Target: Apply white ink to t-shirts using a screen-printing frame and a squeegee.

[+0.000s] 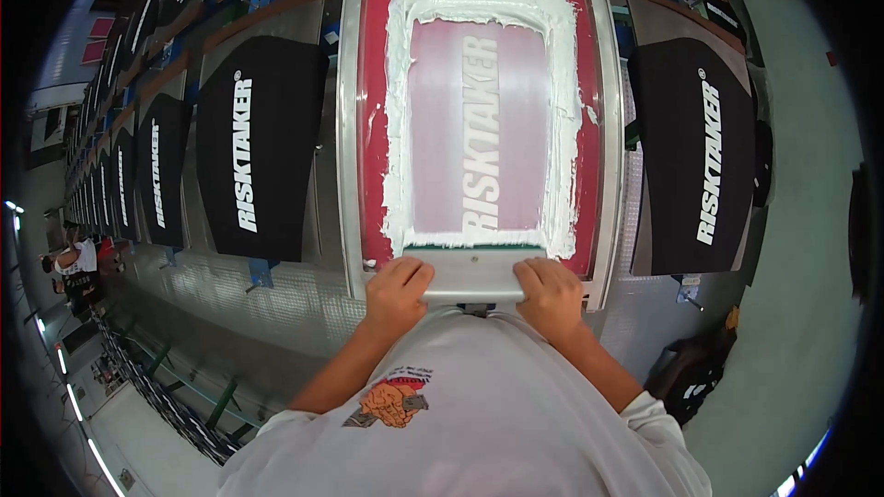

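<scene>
Both ends of a wide metal-handled squeegee (474,276) are gripped, my left hand (400,293) on one end and my right hand (550,294) on the other. Its green blade rests at the near end of a screen-printing frame (351,129). Thick white ink (399,129) rings the screen's middle and lies along the blade. Inside that ring, pale block lettering (480,129) shows on the mesh (437,147), with red (587,166) along the outer sides. What lies under the screen is mostly hidden.
Black fabric pieces with white lettering lie on boards left (262,147) and right (691,156) of the frame. More boards (164,166) run off to the far left. Metal clamps (689,290) jut from the board ends. Other people (78,262) stand at the left.
</scene>
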The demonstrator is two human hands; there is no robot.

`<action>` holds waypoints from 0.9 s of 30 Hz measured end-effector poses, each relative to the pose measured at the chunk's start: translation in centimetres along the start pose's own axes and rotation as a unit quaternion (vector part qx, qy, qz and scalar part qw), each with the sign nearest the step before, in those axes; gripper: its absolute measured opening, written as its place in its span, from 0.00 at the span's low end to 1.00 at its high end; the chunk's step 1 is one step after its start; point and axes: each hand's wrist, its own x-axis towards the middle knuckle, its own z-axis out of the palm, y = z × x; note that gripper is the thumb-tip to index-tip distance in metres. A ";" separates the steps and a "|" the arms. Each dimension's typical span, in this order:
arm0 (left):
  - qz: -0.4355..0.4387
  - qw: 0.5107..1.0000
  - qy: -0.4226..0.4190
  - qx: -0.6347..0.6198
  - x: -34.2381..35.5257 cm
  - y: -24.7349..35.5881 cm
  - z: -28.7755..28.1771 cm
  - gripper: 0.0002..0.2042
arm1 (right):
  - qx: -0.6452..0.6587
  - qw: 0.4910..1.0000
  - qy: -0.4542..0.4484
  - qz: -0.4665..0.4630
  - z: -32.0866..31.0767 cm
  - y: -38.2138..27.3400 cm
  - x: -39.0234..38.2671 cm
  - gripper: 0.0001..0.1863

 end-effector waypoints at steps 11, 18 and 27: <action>0.017 0.989 0.044 0.142 30.0 -13.0 -1.3 0.13 | -0.193 0.981 -0.009 0.036 -1.4 10.7 30.7 0.16; -0.012 0.968 -0.081 0.236 37.1 -7.4 -1.2 0.14 | -0.162 0.959 0.230 -0.030 -3.0 11.2 31.2 0.36; 0.008 0.991 -0.104 0.089 41.4 -8.9 -6.5 0.21 | 0.455 0.667 -0.342 0.481 -1.6 0.4 -2.5 0.21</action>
